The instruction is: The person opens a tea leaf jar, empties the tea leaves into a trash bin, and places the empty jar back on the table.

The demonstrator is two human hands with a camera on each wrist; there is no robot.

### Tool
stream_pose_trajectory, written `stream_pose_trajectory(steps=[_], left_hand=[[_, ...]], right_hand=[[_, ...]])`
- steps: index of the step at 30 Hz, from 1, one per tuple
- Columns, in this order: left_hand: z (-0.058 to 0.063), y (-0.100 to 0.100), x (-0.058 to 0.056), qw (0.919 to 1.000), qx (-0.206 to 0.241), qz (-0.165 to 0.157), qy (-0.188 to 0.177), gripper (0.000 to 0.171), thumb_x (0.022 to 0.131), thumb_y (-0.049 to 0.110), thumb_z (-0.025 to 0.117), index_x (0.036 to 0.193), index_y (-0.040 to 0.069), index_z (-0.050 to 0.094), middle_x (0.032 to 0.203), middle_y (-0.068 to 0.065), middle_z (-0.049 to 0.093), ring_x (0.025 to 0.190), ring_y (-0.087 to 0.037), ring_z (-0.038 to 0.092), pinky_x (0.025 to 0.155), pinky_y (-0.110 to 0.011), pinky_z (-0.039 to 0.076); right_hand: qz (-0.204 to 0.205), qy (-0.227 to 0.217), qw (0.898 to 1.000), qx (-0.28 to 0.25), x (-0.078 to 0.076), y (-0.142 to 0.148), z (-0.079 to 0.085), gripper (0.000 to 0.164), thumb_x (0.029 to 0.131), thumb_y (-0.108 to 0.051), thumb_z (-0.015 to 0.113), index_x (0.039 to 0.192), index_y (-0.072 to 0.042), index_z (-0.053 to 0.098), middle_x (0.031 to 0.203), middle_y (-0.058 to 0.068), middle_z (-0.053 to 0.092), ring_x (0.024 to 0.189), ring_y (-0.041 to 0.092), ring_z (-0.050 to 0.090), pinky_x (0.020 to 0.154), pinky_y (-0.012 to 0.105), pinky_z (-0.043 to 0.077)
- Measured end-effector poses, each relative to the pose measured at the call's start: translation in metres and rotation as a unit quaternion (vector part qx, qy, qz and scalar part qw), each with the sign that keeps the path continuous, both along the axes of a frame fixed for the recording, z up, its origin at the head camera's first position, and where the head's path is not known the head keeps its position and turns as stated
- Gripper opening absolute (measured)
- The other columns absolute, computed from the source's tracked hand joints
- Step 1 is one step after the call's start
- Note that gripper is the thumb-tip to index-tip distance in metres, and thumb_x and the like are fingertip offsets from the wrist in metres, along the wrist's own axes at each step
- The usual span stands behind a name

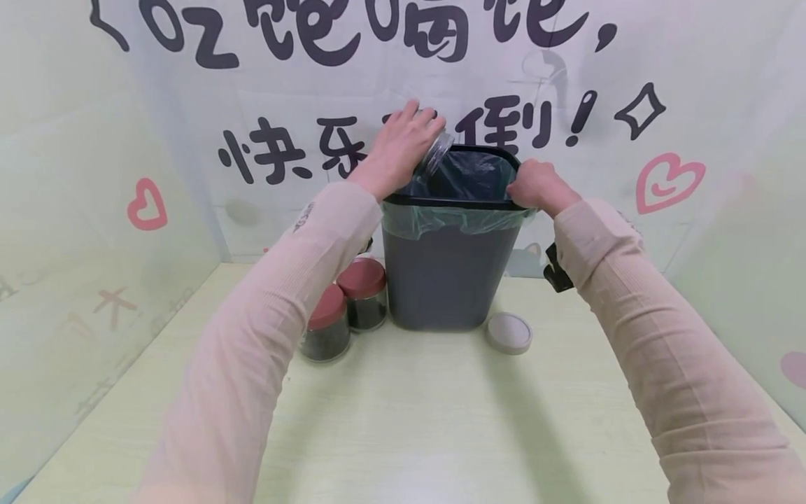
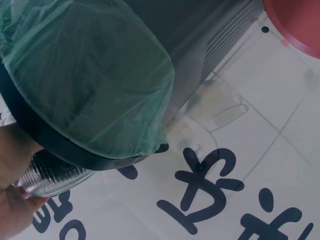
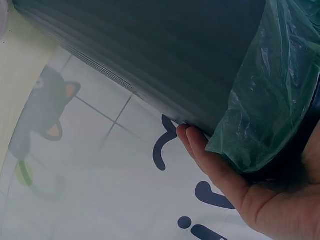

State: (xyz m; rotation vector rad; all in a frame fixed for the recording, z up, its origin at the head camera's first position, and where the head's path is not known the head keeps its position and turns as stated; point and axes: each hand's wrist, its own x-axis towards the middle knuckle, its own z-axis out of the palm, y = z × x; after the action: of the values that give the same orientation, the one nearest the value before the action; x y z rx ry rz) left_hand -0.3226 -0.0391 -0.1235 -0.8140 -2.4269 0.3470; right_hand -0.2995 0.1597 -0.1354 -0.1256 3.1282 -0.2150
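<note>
Jar tipped into wastebasket, left hand gripping it, right hand clutching rim: lid off, emptying looks underway, remainder unclear, two red-lidded canisters still closed.

And it's two hands in play, folks, one left hand and one right hand, with two sleeves showing! I count one bin, one green liner, one clear jar and two red-lidded jars. Add one pale lid and two pink hearts!
</note>
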Motion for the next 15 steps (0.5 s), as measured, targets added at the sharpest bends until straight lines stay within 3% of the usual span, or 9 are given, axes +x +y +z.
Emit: stream_pose_trajectory(steps=[9, 15], left_hand=[[0.0073, 0.0011, 0.0015, 0.9993, -0.033, -0.005, 0.019, 0.046, 0.077, -0.007, 0.056, 0.120, 0.000, 0.041, 0.120, -0.018, 0.044, 0.113, -0.034, 0.035, 0.090, -0.041, 0.037], [0.0060, 0.0021, -0.0003, 0.9970, -0.062, -0.008, 0.046, 0.039, 0.080, -0.004, 0.055, 0.117, 0.000, 0.043, 0.117, -0.017, 0.047, 0.112, -0.032, 0.037, 0.089, -0.039, 0.038]], right_hand=[[-0.001, 0.004, 1.000, -0.002, -0.0002, -0.0018, 0.0001, 0.034, 0.086, -0.013, 0.038, 0.098, 0.017, 0.050, 0.105, 0.031, 0.049, 0.087, 0.039, 0.051, 0.078, 0.041, 0.042], [-0.007, -0.002, 1.000, 0.001, -0.0008, -0.0021, -0.0002, 0.035, 0.087, -0.013, 0.039, 0.100, 0.017, 0.049, 0.108, 0.031, 0.048, 0.072, 0.032, 0.053, 0.076, 0.040, 0.043]])
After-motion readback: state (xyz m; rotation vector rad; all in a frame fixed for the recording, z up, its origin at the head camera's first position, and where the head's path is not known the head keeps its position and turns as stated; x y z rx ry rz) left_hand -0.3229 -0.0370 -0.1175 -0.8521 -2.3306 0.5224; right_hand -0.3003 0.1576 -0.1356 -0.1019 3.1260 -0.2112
